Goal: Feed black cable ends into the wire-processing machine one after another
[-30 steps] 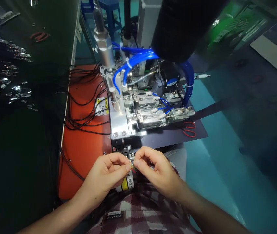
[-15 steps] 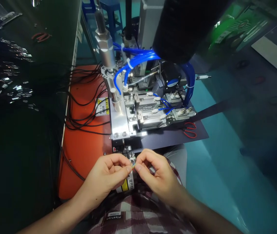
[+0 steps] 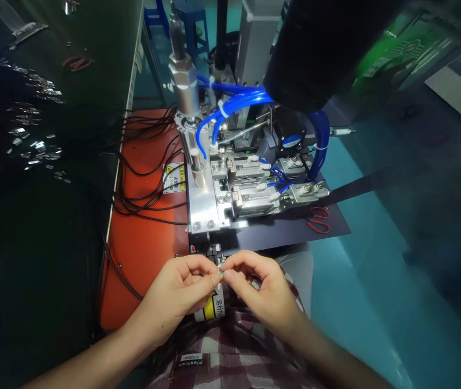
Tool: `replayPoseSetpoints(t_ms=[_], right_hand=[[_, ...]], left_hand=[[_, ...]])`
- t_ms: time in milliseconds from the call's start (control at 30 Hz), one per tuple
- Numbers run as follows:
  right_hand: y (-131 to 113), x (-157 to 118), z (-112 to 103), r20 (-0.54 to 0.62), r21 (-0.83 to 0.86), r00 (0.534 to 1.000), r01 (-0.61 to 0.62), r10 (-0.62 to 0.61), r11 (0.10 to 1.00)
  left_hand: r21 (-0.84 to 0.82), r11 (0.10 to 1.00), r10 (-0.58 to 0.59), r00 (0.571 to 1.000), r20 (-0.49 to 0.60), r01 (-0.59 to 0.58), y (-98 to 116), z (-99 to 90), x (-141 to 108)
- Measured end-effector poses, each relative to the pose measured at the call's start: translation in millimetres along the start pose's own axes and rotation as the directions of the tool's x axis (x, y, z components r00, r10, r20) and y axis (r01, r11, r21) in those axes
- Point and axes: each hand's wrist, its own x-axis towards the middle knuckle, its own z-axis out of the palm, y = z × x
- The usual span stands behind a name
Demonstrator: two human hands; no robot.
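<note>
My left hand (image 3: pixel 192 283) is closed in a pinch, thumb against the forefinger, at the front of the machine. Fingertip to fingertip with it, my right hand (image 3: pixel 256 281) is also pinched. Between them shows a small piece of thin coloured wires (image 3: pixel 221 275), mostly covered by the fingers. Just beyond the fingertips is a small black and metal fixture (image 3: pixel 213 252). Below the left fingers a white and yellow label (image 3: pixel 213 309) shows in part.
A metal machine with pneumatic cylinders (image 3: pixel 250 200) and blue air tubes (image 3: pixel 246 98) stands ahead. Black cables (image 3: pixel 145 202) cross the orange base plate (image 3: pixel 145 254) on the left. Red-handled scissors or pliers (image 3: pixel 319 220) lie at the right. Shiny small parts (image 3: pixel 35 143) lie on the dark left surface.
My right fingertips have come closer to the left ones and now cover more of the wires; the small loop seen before is hidden. The whole view has shifted slightly.
</note>
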Motion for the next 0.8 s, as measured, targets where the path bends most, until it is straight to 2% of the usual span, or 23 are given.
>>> replayPoseSetpoints(t_ms=[167, 233, 267, 333, 400, 433, 467, 567, 633, 667, 733, 767, 800], right_hand=[[-3, -1, 2, -0.021, -0.062, 0.998, 0.057, -0.059, 0.996], [-5, -1, 3, -0.012, -0.091, 0.997, 0.079, -0.081, 0.993], [-5, -2, 3, -0.009, -0.100, 0.996, 0.088, -0.089, 0.991], [-5, -2, 5, -0.018, -0.093, 0.996, 0.086, -0.088, 0.992], [-2, -1, 8, -0.032, -0.029, 0.998, 0.049, -0.050, 0.998], [-1, 0, 10, -0.030, 0.026, 0.999, 0.019, -0.018, 0.999], [0, 0, 11, -0.020, 0.086, 1.000, -0.014, 0.015, 0.996], [0, 1, 14, 0.026, 0.210, 0.996, -0.084, 0.080, 0.974], [-2, 1, 14, 0.013, 0.198, 0.998, -0.063, 0.062, 0.978], [-2, 1, 14, -0.006, 0.174, 0.999, -0.036, 0.037, 0.984], [-3, 2, 14, -0.032, 0.153, 0.999, -0.003, 0.008, 0.988], [-2, 3, 14, -0.029, 0.171, 0.999, -0.010, 0.015, 0.985], [-2, 4, 14, -0.013, 0.209, 0.999, -0.034, 0.037, 0.977]], left_hand=[[0.053, 0.999, -0.001, 1.000, -0.014, 0.001, 2, 1.8, -1], [0.127, 0.992, 0.014, 0.999, -0.032, -0.009, 2, 3.4, -2], [0.197, 0.980, 0.054, 0.997, -0.057, -0.042, 2, 4.2, -3], [0.399, 0.900, 0.232, 0.967, -0.102, -0.173, 1, 5.5, -6], [0.583, 0.755, 0.429, 0.899, -0.092, -0.301, 0, 5.8, -7], [0.624, 0.706, 0.481, 0.874, -0.077, -0.334, -1, 5.6, -7], [0.625, 0.702, 0.485, 0.872, -0.069, -0.341, -1, 5.2, -6], [0.489, 0.832, 0.347, 0.933, -0.094, -0.260, 0, 4.1, -5], [0.485, 0.832, 0.353, 0.931, -0.087, -0.270, 0, 3.6, -5], [0.537, 0.780, 0.419, 0.906, -0.066, -0.322, 0, 3.3, -6], [0.653, 0.610, 0.577, 0.817, 0.023, -0.449, 0, 2.4, -6], [0.686, 0.534, 0.628, 0.775, 0.070, -0.494, 0, 1.8, -6], [0.700, 0.492, 0.649, 0.754, 0.101, -0.517, -1, 1.1, -6]])
